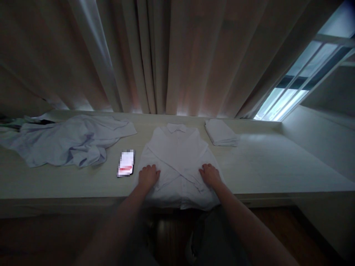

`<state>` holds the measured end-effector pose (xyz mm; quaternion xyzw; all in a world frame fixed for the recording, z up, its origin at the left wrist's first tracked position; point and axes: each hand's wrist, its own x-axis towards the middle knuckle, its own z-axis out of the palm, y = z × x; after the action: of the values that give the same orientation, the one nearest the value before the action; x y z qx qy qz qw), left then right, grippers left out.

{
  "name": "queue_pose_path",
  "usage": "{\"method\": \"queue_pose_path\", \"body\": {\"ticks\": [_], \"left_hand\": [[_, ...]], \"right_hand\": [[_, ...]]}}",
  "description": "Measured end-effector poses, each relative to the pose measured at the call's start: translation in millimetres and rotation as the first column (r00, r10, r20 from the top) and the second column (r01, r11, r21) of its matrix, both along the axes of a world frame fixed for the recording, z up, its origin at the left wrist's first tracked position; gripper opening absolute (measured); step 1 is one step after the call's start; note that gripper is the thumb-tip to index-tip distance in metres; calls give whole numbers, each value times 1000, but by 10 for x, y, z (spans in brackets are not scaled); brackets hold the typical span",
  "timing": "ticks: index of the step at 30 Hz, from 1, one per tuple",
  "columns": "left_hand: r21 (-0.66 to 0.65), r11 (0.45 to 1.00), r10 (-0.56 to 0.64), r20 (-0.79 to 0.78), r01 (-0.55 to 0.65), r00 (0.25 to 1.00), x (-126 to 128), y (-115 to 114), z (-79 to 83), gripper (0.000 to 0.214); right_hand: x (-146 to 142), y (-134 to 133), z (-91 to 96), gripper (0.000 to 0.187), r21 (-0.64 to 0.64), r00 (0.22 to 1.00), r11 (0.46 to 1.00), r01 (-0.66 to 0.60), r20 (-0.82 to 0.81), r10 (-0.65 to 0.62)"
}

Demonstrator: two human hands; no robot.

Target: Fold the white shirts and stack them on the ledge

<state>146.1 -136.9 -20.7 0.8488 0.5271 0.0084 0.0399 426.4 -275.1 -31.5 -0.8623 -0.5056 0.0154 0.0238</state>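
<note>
A white collared shirt (177, 155) lies spread front side up on the white counter, its sleeves folded across the front and crossing near the middle. The hem hangs slightly over the counter's near edge. On the shirt's left side, my left hand (149, 176) has its fingers curled down onto the fabric, thumb toward the middle. My right hand (210, 175) grips the cloth in the same way on the right side. Both hands look closed on the shirt, though the fingertips are partly hidden.
A phone (126, 163) with a lit screen lies left of the shirt. Farther left is a crumpled pile of white clothing (69, 140). A folded white garment (221, 132) sits behind on the right. Curtains (194, 55) hang behind the counter (263, 166); a wall closes the right end.
</note>
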Motion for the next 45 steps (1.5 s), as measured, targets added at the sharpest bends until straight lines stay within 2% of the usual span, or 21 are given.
{"method": "queue_pose_path", "body": {"ticks": [4, 10, 13, 16, 18, 21, 24, 27, 33, 40, 45], "left_hand": [[-107, 994, 18, 18, -16, 1000, -40, 111, 41, 30], [-132, 991, 39, 59, -31, 997, -177, 219, 105, 26], [-23, 999, 33, 73, -32, 997, -243, 147, 77, 30], [164, 983, -97, 79, 83, 992, -240, 23, 17, 39], [204, 960, -210, 67, 192, 975, -194, -60, -28, 45], [149, 934, -335, 45, 325, 941, -104, -173, -104, 53], [69, 917, -396, 37, 393, 918, -55, -270, -180, 55], [59, 919, -392, 38, 389, 919, -57, -337, -217, 56], [43, 928, -370, 23, 369, 929, -54, -371, -166, 55], [46, 926, -376, 6, 376, 926, -44, -362, -197, 56], [-8, 918, -397, -4, 397, 918, -61, -294, -125, 58]], "right_hand": [[25, 14, 12, 31, -57, 999, 998, 27, -25, -28], [135, -36, 47, 33, -32, 998, 999, 1, -55, -3], [140, -94, 50, 32, -9, 999, 1000, -10, -51, 10], [73, -97, 53, 40, 60, 997, 995, -82, 5, 82], [-8, -62, 50, 49, 85, 981, 978, -193, 47, 189], [-166, -1, 9, 60, 38, 945, 945, -325, 38, 324], [-308, 13, -78, 63, -30, 930, 930, -367, -20, 367], [-378, -12, -166, 65, -39, 931, 931, -364, -29, 363], [-376, -26, -214, 66, -35, 937, 936, -349, -21, 348], [-382, -23, -172, 66, -28, 932, 932, -362, -50, 360], [-329, -2, -62, 64, -63, 928, 930, -362, -122, 353]]}}
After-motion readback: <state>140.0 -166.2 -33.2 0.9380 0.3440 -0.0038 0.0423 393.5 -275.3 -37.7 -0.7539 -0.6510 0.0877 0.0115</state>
